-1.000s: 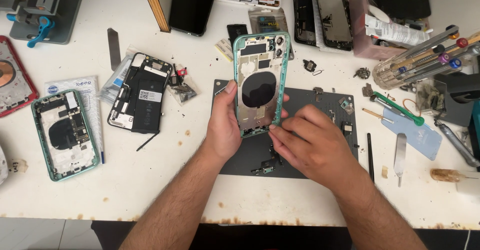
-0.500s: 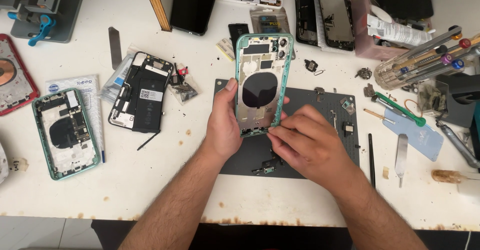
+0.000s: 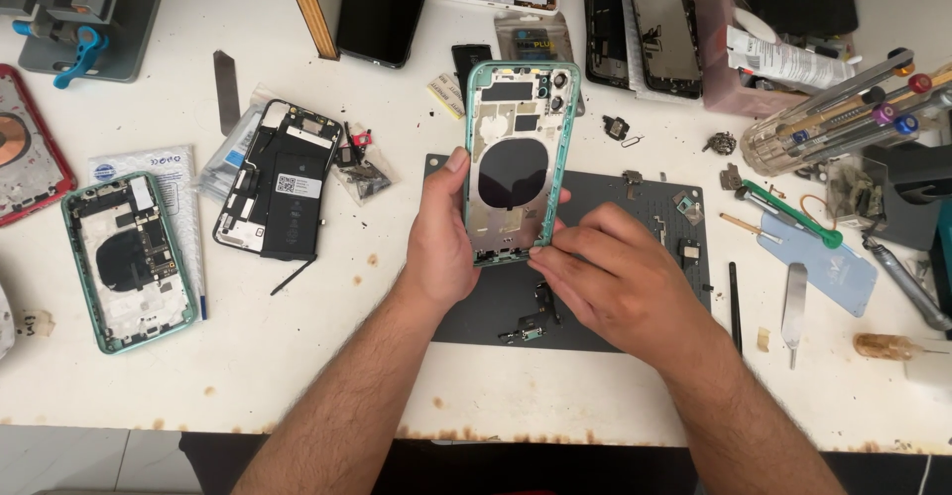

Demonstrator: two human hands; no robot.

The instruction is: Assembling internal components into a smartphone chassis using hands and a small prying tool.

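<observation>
A green phone housing (image 3: 518, 158), stripped of most parts, is held upright and tilted above a dark work mat (image 3: 654, 257). My left hand (image 3: 438, 242) grips its left edge and lower back. My right hand (image 3: 617, 282) pinches the housing's bottom right corner with fingertips on the lower edge. Small loose parts (image 3: 531, 324) lie on the mat below the hands.
A second green housing with a board (image 3: 127, 262) and a black phone assembly (image 3: 283, 180) lie at left. A red housing (image 3: 25, 148) is at the far left edge. Screwdrivers in a holder (image 3: 843, 108), a green-handled tool (image 3: 788, 212), a metal spatula (image 3: 793, 302) and black screens (image 3: 659, 24) are at right and back.
The housing has stayed in both hands and barely shifted. My right hand's fingers have moved slightly along its lower right edge.
</observation>
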